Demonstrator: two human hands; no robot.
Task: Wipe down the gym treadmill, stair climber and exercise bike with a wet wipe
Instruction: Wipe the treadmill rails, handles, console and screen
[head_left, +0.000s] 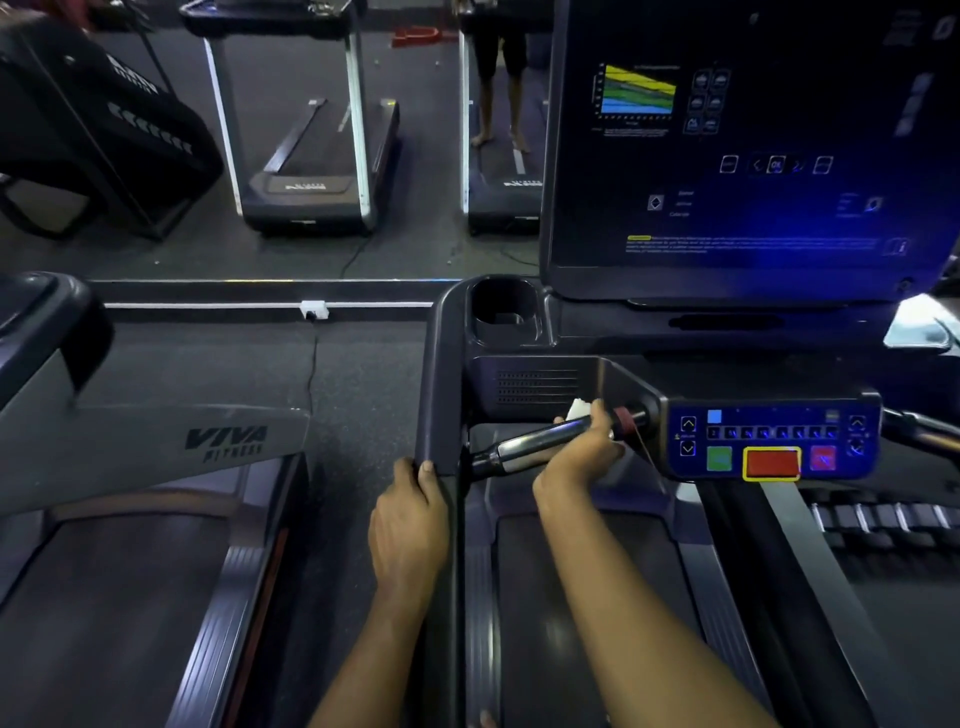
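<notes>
I stand on a dark treadmill (582, 587) and face its console screen (753, 156). My right hand (584, 457) wraps around the chrome pulse grip bar (524, 444) left of the button panel (769, 441), with a white wet wipe (579, 409) bunched between fingers and bar. My left hand (410, 525) grips the treadmill's left side handrail (439, 374), thumb on its inner face.
A second treadmill (156, 467) marked VIVA FITNESS stands close on the left. A cup holder (501, 309) sits at the console's left corner. A wall mirror ahead reflects more treadmills (311, 156) and a standing person's legs (501, 93). A cable (311, 374) runs along the floor between the machines.
</notes>
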